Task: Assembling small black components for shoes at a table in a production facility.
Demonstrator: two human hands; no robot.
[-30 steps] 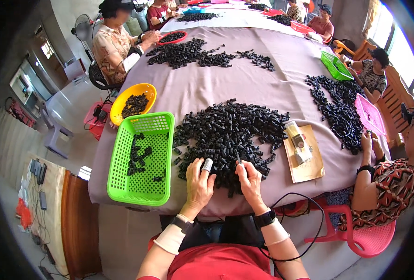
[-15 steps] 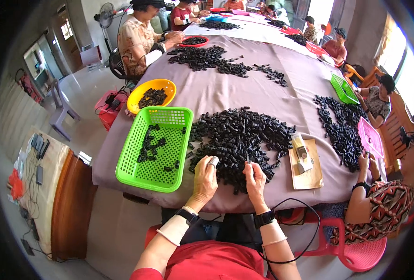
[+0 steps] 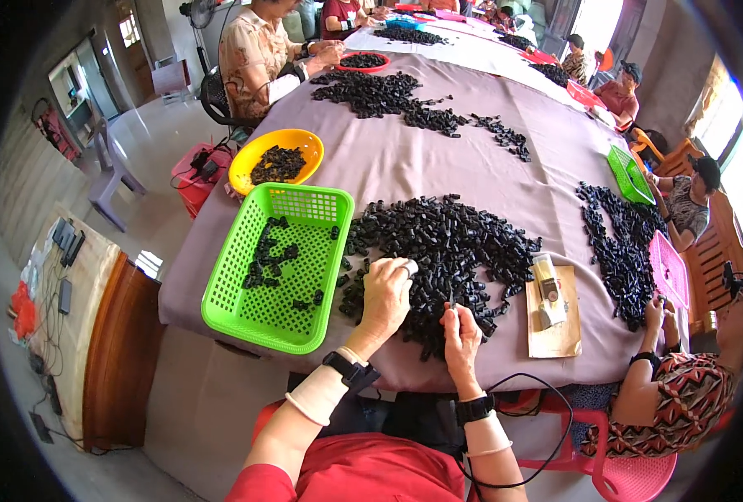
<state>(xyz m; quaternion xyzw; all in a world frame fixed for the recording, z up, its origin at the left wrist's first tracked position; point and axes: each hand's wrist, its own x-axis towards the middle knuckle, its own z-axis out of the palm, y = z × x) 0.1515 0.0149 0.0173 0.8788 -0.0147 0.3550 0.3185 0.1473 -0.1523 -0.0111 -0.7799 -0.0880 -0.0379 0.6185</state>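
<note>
A large heap of small black tubular pieces (image 3: 438, 238) lies on the cloth in front of me. Over its near left part, my left hand (image 3: 386, 297) is closed, fingers curled toward the heap, with a pale wrap on one finger. Whatever it may pinch is hidden. My right hand (image 3: 462, 335), at the heap's near edge, grips a thin, dark, pointed tool (image 3: 452, 298) that sticks up past the thumb; its exact kind is too small to tell. Left of the heap stands a green perforated basket (image 3: 212, 309) with some black pieces inside.
A yellow bowl (image 3: 317, 151) of dark bits sits behind the basket. To the right, a brown pad (image 3: 555, 341) carries a small container (image 3: 549, 293). Co-workers sit along both sides of the cloth-covered table (image 3: 463, 75). A black cable (image 3: 568, 418) loops beside my right forearm.
My left hand has moved forward and right over the heap, nearer the tool. My right hand stays near the heap's edge with the tool. The whole view has shifted slightly.
</note>
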